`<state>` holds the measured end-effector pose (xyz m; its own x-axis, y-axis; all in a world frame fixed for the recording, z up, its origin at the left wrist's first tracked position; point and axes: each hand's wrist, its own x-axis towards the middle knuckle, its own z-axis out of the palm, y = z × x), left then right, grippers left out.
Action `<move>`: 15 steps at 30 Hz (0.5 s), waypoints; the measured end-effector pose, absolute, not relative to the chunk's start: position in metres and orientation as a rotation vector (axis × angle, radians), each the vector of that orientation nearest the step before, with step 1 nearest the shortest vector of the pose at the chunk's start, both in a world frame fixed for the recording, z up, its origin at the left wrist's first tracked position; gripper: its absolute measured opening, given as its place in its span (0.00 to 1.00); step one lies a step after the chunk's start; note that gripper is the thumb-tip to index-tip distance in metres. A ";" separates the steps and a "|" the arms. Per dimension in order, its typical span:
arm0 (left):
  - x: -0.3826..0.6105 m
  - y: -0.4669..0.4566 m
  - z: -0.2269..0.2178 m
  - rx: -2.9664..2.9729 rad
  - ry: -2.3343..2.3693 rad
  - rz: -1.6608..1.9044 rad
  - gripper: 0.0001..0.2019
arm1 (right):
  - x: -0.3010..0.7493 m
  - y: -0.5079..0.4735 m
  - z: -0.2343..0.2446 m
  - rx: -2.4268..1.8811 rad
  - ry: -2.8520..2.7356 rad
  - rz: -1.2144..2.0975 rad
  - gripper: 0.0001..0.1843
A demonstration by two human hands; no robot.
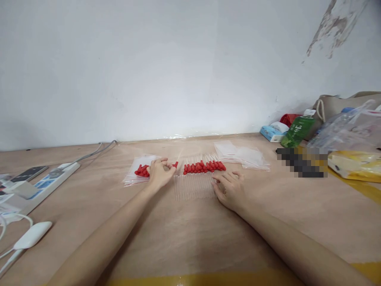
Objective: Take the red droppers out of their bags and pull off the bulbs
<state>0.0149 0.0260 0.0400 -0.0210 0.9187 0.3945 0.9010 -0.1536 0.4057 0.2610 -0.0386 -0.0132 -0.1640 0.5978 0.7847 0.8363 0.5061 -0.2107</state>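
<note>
The left hand pinches a small red piece, fingers nearly closed; the right hand, loosely half-open and seemingly unladen, is beside clear sticks. More red pieces lie rowed across these on the desk.

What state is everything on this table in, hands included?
Left hand: fingers bent at a red piece; grip unclear.
Right hand: loosely curled by the clear sticks.
Clear sticks: laid side by side.
Red pieces: some in a row, others heaped on the left bags.
Right bags: flat, overlapping.
Green bottle: capped, leaning.
Power strip: plugs inserted.
Phone: flat, screen dark.
</note>
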 end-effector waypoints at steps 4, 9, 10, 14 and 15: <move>0.000 -0.013 0.031 2.730 1.561 1.164 0.02 | 0.258 -0.041 -0.011 -1.062 -1.915 -0.372 0.18; -0.005 -0.038 0.008 3.023 1.143 1.216 0.04 | 0.245 -0.047 -0.006 -0.905 -2.104 -0.420 0.23; -0.004 -0.039 0.004 3.033 1.112 1.228 0.04 | 0.242 -0.048 -0.006 -0.871 -2.143 -0.414 0.20; 0.001 -0.042 0.000 3.051 1.042 1.269 0.04 | 0.232 -0.048 -0.009 -0.810 -2.182 -0.388 0.10; 0.001 -0.042 0.000 3.049 1.034 1.278 0.04 | 0.230 -0.048 -0.010 -0.817 -2.180 -0.386 0.09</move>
<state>0.0014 -0.0425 0.0004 0.5613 0.3951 0.7272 0.6290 -0.7748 -0.0645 0.2305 -0.0477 -0.0105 -0.5048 0.4314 0.7478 0.6617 0.7496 0.0142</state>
